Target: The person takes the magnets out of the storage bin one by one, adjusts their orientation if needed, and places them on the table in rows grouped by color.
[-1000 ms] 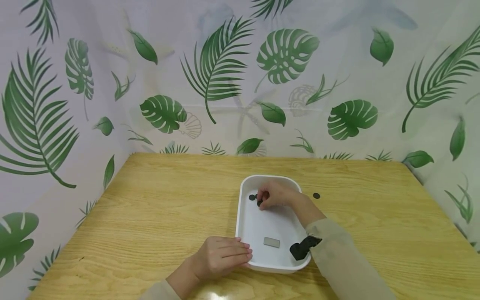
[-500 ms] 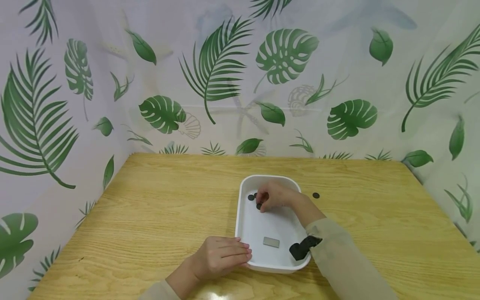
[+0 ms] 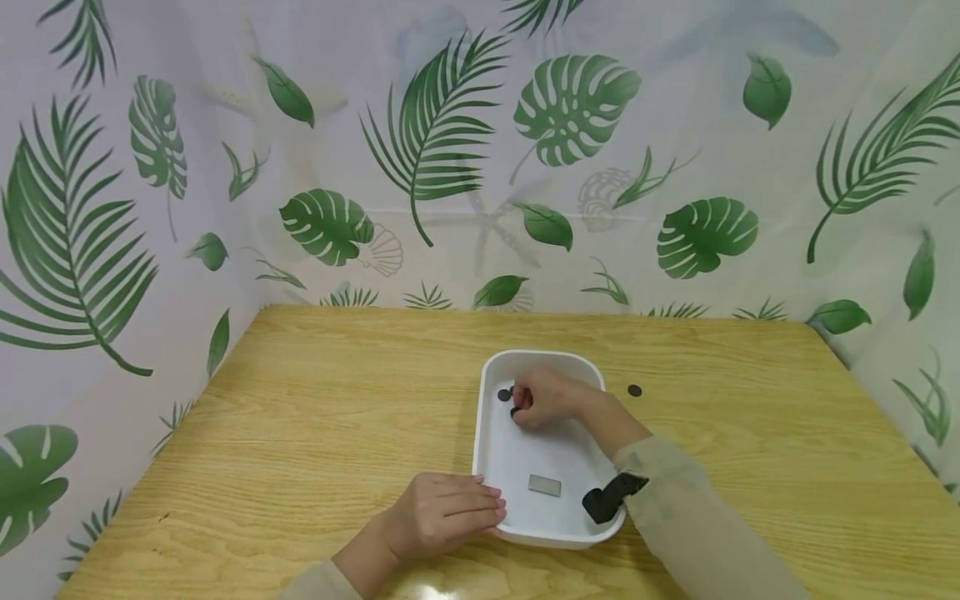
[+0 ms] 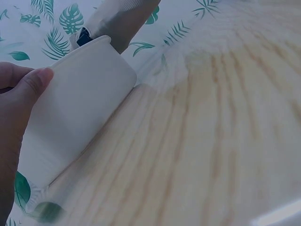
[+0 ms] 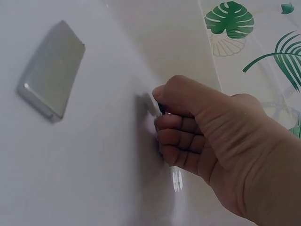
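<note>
A white rectangular tray (image 3: pixel 477 442) lies lengthwise in the head view. At its near left corner my left hand (image 3: pixel 448 515) holds the rim, fingers over the edge and thumb (image 4: pixel 41 81) against the outer wall. My right hand (image 3: pixel 553 397) is inside the far half, pinching a small black disc (image 3: pixel 514 412) between thumb and finger, low over the tray floor. Only a dark sliver of that disc (image 5: pixel 162 108) shows in the right wrist view. Just beyond the fingers lies another black disc (image 3: pixel 504 395), with a further one partly hidden beside the hand.
A flat grey rectangular block (image 3: pixel 544 485) lies in the near half of the tray. One black disc (image 3: pixel 634 390) is on the wooden table (image 3: pixel 337 400), right of the tray. A black wrist camera (image 3: pixel 611 498) overlaps the tray's near right side. Leaf-printed cloth (image 3: pixel 465 125) hangs behind.
My right hand has shifted slightly toward me with the pinched disc, and its fingers look more curled. My left hand, the tray and the grey block stay in place.
</note>
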Demonstrator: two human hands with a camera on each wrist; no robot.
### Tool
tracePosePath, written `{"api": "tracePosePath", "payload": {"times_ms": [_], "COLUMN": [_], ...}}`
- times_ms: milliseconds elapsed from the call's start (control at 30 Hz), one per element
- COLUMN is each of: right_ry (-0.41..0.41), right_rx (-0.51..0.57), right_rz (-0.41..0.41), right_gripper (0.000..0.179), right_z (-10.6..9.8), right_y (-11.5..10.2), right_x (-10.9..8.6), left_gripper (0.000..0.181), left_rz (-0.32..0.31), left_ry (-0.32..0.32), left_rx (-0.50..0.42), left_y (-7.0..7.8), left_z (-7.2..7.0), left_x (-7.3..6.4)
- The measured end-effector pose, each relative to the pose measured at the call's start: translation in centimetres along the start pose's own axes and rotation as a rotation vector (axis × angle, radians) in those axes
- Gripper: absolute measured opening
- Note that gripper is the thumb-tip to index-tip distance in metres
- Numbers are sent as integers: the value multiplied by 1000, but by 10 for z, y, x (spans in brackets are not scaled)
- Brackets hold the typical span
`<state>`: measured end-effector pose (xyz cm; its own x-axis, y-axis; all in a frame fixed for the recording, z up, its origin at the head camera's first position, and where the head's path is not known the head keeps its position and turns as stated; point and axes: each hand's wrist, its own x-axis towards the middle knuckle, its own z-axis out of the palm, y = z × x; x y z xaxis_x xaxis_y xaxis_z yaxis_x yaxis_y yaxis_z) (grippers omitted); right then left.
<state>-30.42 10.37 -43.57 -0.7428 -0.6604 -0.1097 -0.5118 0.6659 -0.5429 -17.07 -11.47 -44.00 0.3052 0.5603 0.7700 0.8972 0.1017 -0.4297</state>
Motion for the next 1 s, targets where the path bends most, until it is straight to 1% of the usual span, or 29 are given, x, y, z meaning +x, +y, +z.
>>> {"api": "tracePosePath", "payload": {"times_ms": [167, 267, 467, 633, 867, 1000], "right_ry": [43, 52, 37, 19, -13, -17], "right_rx": [48, 67, 40, 46, 56, 60], "right_rz": [-14, -33, -56, -34, 23, 16], "right_gripper": [12, 12, 12, 13, 20, 20], "right_z": [-2, -2, -1, 0, 1, 2], "right_y": [-1, 0, 1, 2, -1, -1], "right_x": [-1, -1, 1, 2, 1, 1], "left_gripper": [15, 15, 15, 15, 15, 15], "left_rz": [-8, -8, -7, -5, -11, -16], "left_ry": [0, 3, 1, -5, -12, -15], "left_rx": [0, 2, 5, 12, 11, 8], "left_y": [1, 1, 1, 1, 1, 1], "left_z": [2, 3, 2, 1, 0, 0], "left_x": [-1, -1, -1, 0, 0, 0]}}
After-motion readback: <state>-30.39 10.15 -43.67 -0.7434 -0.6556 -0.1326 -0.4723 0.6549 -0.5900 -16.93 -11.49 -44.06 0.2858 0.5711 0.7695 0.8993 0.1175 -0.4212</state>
